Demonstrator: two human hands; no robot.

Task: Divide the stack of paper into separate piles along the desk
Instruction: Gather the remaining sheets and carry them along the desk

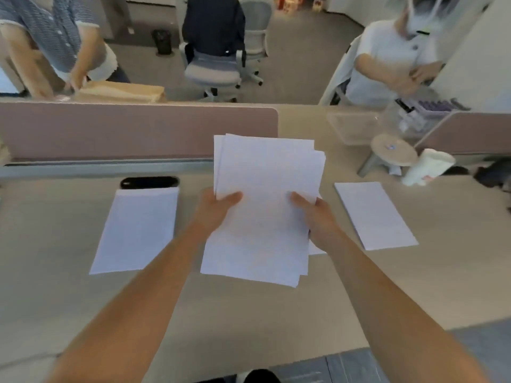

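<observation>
A loose stack of white paper (262,217) is held above the middle of the beige desk (249,313), its sheets slightly fanned. My left hand (214,210) grips its left edge with the thumb on top. My right hand (318,217) grips the right edge the same way. One flat pile of paper (138,230) lies on the desk to the left. Another pile (374,215) lies to the right. A corner of paper (316,250) shows on the desk under the held stack, mostly hidden.
A black cable slot (149,183) sits behind the left pile, before a pink divider panel (124,131). A white cup (427,167), a small round stool-shaped item (392,152) and a clear plastic box (351,128) stand at the back right. Two people work beyond the divider.
</observation>
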